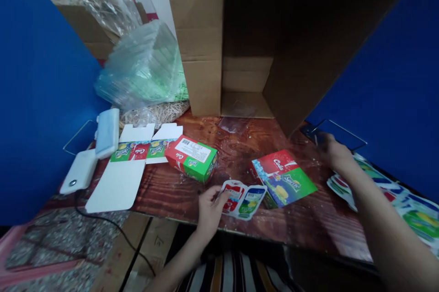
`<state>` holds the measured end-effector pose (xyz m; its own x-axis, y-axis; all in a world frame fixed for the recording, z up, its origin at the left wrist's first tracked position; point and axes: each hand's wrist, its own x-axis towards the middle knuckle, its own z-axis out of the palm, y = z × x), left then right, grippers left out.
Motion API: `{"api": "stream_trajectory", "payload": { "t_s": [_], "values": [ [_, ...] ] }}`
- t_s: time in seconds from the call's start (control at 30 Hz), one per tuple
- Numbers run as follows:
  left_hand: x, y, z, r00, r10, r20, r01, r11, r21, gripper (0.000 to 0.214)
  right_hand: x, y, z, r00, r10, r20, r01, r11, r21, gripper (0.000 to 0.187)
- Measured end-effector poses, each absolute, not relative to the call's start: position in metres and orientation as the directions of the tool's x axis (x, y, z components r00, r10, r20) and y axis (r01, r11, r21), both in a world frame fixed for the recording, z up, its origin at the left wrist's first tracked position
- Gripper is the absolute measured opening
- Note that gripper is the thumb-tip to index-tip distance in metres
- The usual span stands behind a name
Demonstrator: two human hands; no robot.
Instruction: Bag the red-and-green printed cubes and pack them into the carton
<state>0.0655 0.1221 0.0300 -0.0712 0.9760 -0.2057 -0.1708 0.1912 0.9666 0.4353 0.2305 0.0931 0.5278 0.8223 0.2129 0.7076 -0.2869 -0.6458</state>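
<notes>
My left hand (210, 207) pinches the left edge of a joined pair of small packets (244, 199), one panel red with "Cola" and the other green and blue, just over the table's front edge. Smeared by motion, my right hand (336, 151) reaches to the right rear of the table, close to a dark object (310, 132) whose kind is unclear. Between the hands rests a red and green Cola/Sprite box (284, 177). A second box (192, 158), with a white barcode label, lies left of centre. Similar packets (394, 196) are heaped under my right forearm.
An unfolded printed carton (120, 182) lies at left beside a white device (79, 172) with a cable and a blue-and-white pack (107, 133). A large cardboard box (202, 45) stands at the back, near clear plastic wrapping (147, 67). Blue panels (37, 100) flank the table.
</notes>
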Motion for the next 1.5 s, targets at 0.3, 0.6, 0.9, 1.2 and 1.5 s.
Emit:
{"api": "stream_trajectory", "payload": {
  "t_s": [0.3, 0.6, 0.9, 1.2, 1.5],
  "values": [
    [0.074, 0.111, 0.042, -0.007, 0.996, -0.091, -0.148, 0.089, 0.985, 0.016, 0.259, 0.106, 0.105, 0.223, 0.903, 0.367, 0.115, 0.349, -0.930, 0.047],
    [0.077, 0.100, 0.042, 0.029, 0.996, -0.081, -0.156, 0.084, 0.984, 0.021, 0.214, 0.104, 0.089, 0.249, 0.839, 0.483, 0.132, 0.465, -0.875, 0.041],
    [0.077, 0.100, 0.045, 0.038, 0.995, -0.089, -0.209, 0.095, 0.973, 0.021, 0.227, 0.095, 0.083, 0.167, 0.834, 0.526, 0.282, 0.471, -0.836, 0.023],
    [0.076, 0.101, 0.057, 0.115, 0.991, -0.068, -0.135, 0.083, 0.987, 0.017, 0.227, 0.095, 0.103, 0.330, 0.858, 0.394, 0.100, 0.383, -0.918, 0.015],
    [0.075, 0.100, 0.060, 0.134, 0.988, -0.083, -0.204, 0.109, 0.973, 0.017, 0.241, 0.092, 0.101, -0.127, 0.827, 0.548, 0.539, 0.521, -0.661, 0.019]
  ]
}}
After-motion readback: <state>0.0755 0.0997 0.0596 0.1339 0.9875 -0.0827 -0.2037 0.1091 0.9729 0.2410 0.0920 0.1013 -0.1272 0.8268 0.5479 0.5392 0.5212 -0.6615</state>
